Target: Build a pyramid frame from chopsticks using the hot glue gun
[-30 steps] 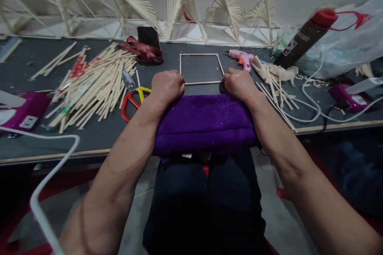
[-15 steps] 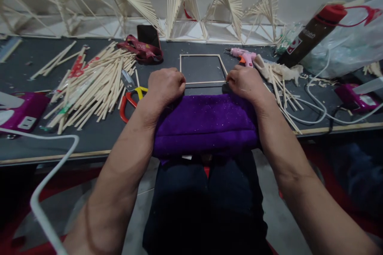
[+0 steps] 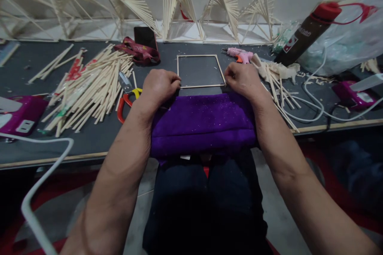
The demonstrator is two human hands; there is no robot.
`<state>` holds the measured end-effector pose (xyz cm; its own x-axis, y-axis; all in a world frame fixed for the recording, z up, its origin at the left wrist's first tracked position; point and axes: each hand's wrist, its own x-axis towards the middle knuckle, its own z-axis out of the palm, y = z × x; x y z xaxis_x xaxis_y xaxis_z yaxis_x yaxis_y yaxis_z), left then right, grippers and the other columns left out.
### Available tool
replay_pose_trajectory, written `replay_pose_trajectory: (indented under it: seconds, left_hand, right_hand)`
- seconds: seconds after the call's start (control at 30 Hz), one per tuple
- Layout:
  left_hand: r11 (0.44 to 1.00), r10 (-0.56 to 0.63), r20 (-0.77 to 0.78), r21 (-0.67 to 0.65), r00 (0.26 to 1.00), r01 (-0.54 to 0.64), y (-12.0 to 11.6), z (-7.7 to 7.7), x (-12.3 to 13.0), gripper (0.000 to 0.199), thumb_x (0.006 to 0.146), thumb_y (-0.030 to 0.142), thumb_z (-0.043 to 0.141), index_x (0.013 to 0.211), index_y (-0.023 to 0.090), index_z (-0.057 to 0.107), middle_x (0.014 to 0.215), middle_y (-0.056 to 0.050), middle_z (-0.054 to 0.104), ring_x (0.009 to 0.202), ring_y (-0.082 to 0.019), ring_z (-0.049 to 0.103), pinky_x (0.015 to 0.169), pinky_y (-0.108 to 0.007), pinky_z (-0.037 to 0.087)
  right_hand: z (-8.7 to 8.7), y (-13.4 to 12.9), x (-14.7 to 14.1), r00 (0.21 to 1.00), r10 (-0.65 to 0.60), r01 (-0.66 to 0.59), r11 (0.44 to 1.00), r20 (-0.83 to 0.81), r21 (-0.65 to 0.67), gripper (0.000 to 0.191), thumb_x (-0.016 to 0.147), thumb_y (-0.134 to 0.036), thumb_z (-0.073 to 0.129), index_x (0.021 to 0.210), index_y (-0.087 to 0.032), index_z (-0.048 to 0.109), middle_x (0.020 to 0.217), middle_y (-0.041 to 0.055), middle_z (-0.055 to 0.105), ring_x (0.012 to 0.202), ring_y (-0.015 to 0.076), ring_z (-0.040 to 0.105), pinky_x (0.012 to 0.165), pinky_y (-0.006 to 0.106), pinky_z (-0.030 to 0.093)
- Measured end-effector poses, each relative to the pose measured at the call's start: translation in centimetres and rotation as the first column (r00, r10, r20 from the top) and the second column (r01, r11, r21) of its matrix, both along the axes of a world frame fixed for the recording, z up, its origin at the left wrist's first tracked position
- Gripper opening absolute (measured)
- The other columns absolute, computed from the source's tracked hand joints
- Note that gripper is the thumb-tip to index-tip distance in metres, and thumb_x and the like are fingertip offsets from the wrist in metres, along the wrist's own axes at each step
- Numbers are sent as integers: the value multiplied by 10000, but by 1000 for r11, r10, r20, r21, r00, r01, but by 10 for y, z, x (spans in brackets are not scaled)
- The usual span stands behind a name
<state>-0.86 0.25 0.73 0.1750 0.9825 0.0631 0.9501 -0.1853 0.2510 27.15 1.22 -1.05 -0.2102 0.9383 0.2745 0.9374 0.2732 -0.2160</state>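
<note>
A four-sided frame of thin wooden sticks [image 3: 202, 86] lies on the dark table. At its near left corner my left hand [image 3: 160, 87] is closed, thumb and finger pinched against the stick end. My right hand [image 3: 243, 79] pinches the near right corner in the same way, its other fingers curled in. Both wrists rest by a folded purple cloth [image 3: 203, 117] at the table edge, speckled with small bits. Just beyond my right hand lies a pink glue gun [image 3: 239, 53]. Scissors [image 3: 128, 95] with red and yellow handles lie left of my left hand.
Loose wooden sticks [image 3: 92, 87] are heaped at left, with a smaller bunch [image 3: 279, 87] at right. Twisted stick models [image 3: 179, 12] line the wall. A phone [image 3: 145, 36], lanyard [image 3: 137, 51], dark bottle [image 3: 308, 34], purple power strips [image 3: 25, 115] and white cables [image 3: 317, 105] surround the work spot.
The view has shifted slightly. The frame's near stick sits a little closer to me, and both hands keep to its near corners with small finger movements.
</note>
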Motion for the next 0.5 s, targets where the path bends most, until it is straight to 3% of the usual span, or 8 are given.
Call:
replay_pose_trajectory:
  seconds: [0.17, 0.27, 0.4, 0.5]
  left_hand:
    - [992, 120, -37, 51, 992, -118, -1, 3, -2, 422, 966, 317, 539, 1253, 227, 835, 1207, -89, 818, 1184, -312, 726, 1023, -390, 522]
    - [993, 120, -72, 9, 990, -120, -1, 4, -3, 403, 948, 325, 571, 1225, 221, 843, 1186, -113, 816, 1167, -340, 720, 984, -416, 535]
    - [990, 131, -71, -48, 989, -134, -1, 3, -3, 356, 928, 345, 601, 1171, 276, 852, 1128, -88, 819, 1156, -340, 710, 988, -434, 539]
    - [986, 154, -39, -61, 987, -156, 0, 3, -3, 326, 916, 331, 611, 1114, 274, 864, 1089, -93, 823, 1152, -343, 717, 982, -437, 544]
  right_hand:
    - [0, 8, 11, 993, -81, 87, 993, -80, 77, 287, 981, -204, 491, 1138, -203, 731, 1036, 123, 772, 953, 287, 662, 891, 430, 509]
    - [2, 9, 13, 993, -113, 112, 994, -18, -5, 308, 1021, -240, 455, 1145, -174, 729, 995, 142, 758, 926, 284, 659, 853, 414, 508]
    - [3, 6, 9, 992, -101, 111, 981, 68, -160, 332, 1041, -298, 470, 1014, -141, 761, 891, 151, 736, 870, 269, 666, 786, 379, 494]
    - [1, 4, 2, 987, -135, 148, 975, 86, -166, 300, 1016, -309, 531, 985, -140, 777, 918, 154, 754, 895, 279, 687, 781, 374, 494]
